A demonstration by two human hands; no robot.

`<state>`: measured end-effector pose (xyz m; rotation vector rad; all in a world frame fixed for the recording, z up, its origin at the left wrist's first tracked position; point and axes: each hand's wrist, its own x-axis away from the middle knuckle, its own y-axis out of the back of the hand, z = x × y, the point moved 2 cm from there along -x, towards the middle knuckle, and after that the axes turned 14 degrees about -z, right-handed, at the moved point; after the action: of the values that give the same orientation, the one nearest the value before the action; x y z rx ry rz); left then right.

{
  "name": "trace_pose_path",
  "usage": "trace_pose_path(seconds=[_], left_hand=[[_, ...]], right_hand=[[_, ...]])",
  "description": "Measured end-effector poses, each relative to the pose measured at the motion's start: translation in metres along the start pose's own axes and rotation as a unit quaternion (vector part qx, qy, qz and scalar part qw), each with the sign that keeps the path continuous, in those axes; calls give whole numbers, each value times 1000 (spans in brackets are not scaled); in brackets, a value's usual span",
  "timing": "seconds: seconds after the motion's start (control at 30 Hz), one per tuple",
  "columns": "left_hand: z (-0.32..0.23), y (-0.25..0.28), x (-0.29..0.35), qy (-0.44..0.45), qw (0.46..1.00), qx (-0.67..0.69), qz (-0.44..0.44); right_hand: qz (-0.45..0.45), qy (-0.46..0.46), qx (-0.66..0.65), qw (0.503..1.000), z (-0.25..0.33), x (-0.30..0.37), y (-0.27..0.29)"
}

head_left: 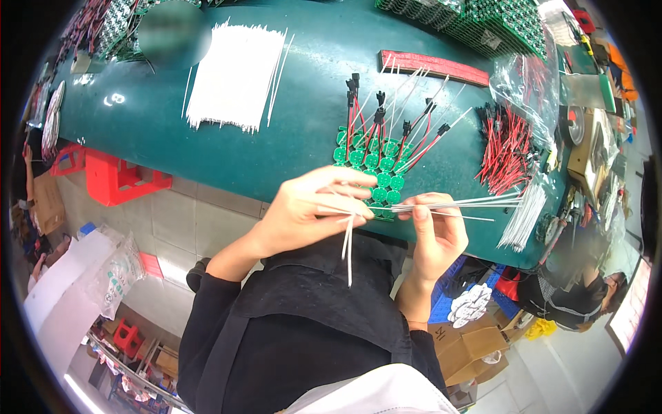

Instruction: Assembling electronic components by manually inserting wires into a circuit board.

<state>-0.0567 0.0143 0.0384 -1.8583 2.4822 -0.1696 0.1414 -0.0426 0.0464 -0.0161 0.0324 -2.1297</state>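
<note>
My left hand (310, 207) is closed on a few thin white wires, some hanging below its fingers toward my lap. My right hand (436, 231) pinches a bundle of white wires (476, 203) that fans out to the right. Between the two hands, a wire spans the gap just above the near edge of a panel of small round green circuit boards (383, 181). Red and black leads with black connectors (379, 114) and loose white wires stand up from the panel's far part. My fingers hide some of the panel's near left part.
On the green table (303, 152) lie a large white wire stack (234, 76), a red bar (434, 67), a pile of red and black leads (507, 148) and a white wire bundle (523, 219). Green board stacks (483, 24) stand behind. Another person (569, 290) is at the right.
</note>
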Motion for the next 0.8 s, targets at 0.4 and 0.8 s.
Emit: trace_pose_path(seconds=[0.4, 0.8], left_hand=[[12, -17, 3, -8, 998, 35, 42], [21, 42, -12, -209, 897, -312, -234]], right_hand=[[22, -28, -104, 994, -4, 3, -10], [-132, 237, 370, 889, -36, -21, 31]])
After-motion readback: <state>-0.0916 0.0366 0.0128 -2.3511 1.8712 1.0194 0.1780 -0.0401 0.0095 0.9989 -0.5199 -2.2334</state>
